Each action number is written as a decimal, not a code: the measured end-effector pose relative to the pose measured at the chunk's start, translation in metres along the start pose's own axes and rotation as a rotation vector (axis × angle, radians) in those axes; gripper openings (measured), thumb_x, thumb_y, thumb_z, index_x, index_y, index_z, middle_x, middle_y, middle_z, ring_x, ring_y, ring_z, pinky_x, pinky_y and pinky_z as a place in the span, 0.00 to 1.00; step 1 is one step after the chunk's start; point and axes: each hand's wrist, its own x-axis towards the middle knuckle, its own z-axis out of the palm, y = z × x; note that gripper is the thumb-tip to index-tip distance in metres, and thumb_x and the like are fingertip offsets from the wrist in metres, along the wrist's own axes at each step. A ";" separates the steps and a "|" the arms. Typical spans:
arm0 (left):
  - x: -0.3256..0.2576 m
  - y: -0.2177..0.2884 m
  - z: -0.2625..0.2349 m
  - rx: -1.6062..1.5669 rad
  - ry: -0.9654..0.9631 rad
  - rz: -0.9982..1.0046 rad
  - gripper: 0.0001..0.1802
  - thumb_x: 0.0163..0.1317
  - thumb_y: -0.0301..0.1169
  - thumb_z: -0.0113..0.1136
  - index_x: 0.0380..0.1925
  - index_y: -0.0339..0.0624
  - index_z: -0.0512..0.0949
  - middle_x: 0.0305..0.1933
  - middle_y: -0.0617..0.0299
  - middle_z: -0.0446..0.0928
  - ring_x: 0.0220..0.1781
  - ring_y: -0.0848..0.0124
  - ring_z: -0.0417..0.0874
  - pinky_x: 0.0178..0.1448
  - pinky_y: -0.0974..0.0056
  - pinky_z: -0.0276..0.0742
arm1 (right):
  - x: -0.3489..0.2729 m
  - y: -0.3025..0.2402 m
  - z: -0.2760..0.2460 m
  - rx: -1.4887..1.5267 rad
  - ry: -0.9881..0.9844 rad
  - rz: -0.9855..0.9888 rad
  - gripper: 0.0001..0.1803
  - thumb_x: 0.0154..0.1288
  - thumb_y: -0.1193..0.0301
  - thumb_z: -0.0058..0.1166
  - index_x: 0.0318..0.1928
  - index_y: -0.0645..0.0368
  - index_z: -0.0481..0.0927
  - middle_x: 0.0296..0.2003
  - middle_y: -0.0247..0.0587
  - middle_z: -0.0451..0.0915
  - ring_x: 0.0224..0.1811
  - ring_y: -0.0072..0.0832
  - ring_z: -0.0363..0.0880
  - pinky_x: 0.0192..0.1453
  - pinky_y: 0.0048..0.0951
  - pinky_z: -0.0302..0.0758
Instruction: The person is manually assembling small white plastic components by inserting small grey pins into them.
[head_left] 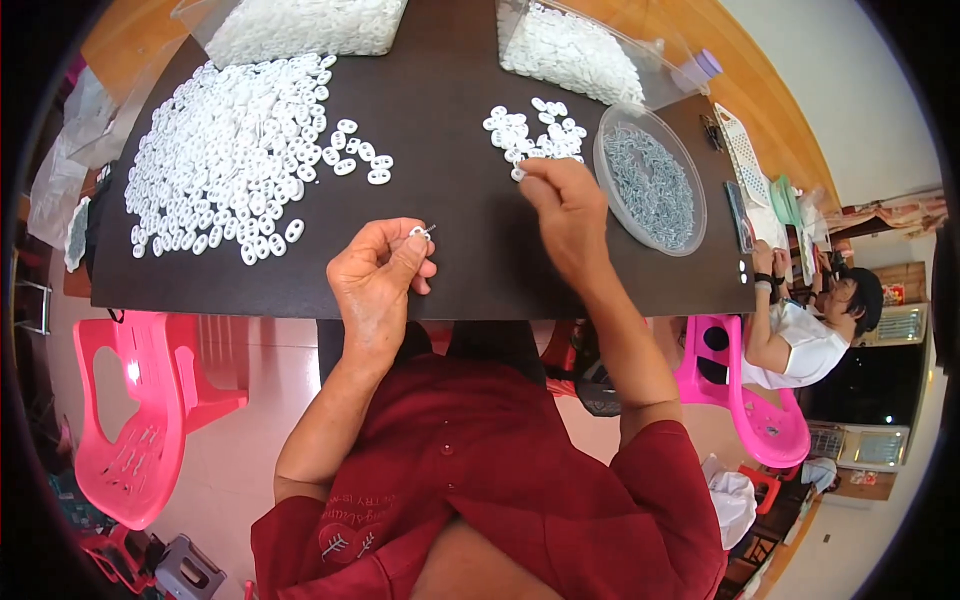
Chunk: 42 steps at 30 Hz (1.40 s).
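Near the middle of the table's (pixel 450 130) front edge, the left hand (pixel 385 265) pinches a white piece (pixel 419 231) with a thin metal bit (pixel 431 228) sticking out. Apart from it, the right hand (pixel 570 205) bends its fingers at a small cluster of white pieces (pixel 510 130); whether they grip one I cannot tell. A round tub (pixel 623 215) of metal bits sits toward the right edge, a big white heap (pixel 220 155) toward the left.
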 end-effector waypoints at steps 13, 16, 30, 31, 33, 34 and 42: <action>0.002 0.004 -0.002 0.003 -0.014 -0.013 0.08 0.59 0.26 0.59 0.34 0.30 0.77 0.27 0.57 0.78 0.23 0.75 0.76 0.24 0.73 0.72 | -0.005 0.018 0.008 -0.418 -0.063 -0.316 0.05 0.49 0.75 0.60 0.30 0.56 0.79 0.24 0.36 0.72 0.31 0.36 0.70 0.34 0.36 0.68; 0.003 0.005 -0.002 -0.009 -0.003 -0.049 0.08 0.59 0.26 0.60 0.34 0.30 0.77 0.26 0.56 0.78 0.22 0.76 0.76 0.24 0.73 0.72 | -0.011 0.005 0.004 -0.352 -0.098 -0.295 0.05 0.52 0.77 0.59 0.31 0.57 0.79 0.27 0.38 0.74 0.31 0.33 0.73 0.35 0.31 0.70; 0.004 0.013 0.009 -0.135 -0.032 -0.022 0.06 0.60 0.24 0.58 0.34 0.31 0.76 0.31 0.53 0.80 0.28 0.73 0.80 0.28 0.73 0.75 | -0.021 -0.050 0.018 0.583 -0.216 0.244 0.12 0.51 0.83 0.59 0.39 0.61 0.80 0.31 0.27 0.76 0.32 0.13 0.69 0.37 0.16 0.67; 0.004 0.012 0.009 -0.138 -0.031 -0.016 0.06 0.60 0.24 0.57 0.34 0.31 0.76 0.31 0.53 0.80 0.28 0.73 0.80 0.28 0.73 0.76 | -0.022 -0.051 0.019 0.585 -0.217 0.244 0.12 0.51 0.83 0.59 0.39 0.61 0.80 0.31 0.27 0.76 0.32 0.13 0.69 0.37 0.16 0.67; 0.004 0.010 0.008 -0.141 -0.032 -0.011 0.06 0.61 0.24 0.57 0.34 0.30 0.76 0.31 0.53 0.80 0.29 0.73 0.81 0.28 0.73 0.76 | -0.024 -0.051 0.021 0.567 -0.216 0.232 0.12 0.51 0.83 0.59 0.39 0.61 0.80 0.31 0.27 0.76 0.31 0.13 0.69 0.37 0.16 0.67; 0.004 0.010 0.008 -0.141 -0.030 -0.009 0.06 0.61 0.24 0.57 0.34 0.30 0.76 0.31 0.53 0.80 0.29 0.72 0.81 0.28 0.73 0.76 | -0.025 -0.050 0.021 0.567 -0.216 0.233 0.12 0.51 0.83 0.59 0.39 0.61 0.80 0.31 0.27 0.76 0.31 0.13 0.69 0.37 0.16 0.67; 0.005 0.008 0.007 -0.144 -0.016 -0.012 0.06 0.60 0.23 0.57 0.34 0.29 0.76 0.32 0.53 0.79 0.29 0.72 0.81 0.28 0.73 0.76 | -0.030 -0.055 0.026 0.616 -0.195 0.247 0.11 0.54 0.82 0.58 0.40 0.61 0.80 0.33 0.28 0.77 0.33 0.14 0.71 0.38 0.16 0.68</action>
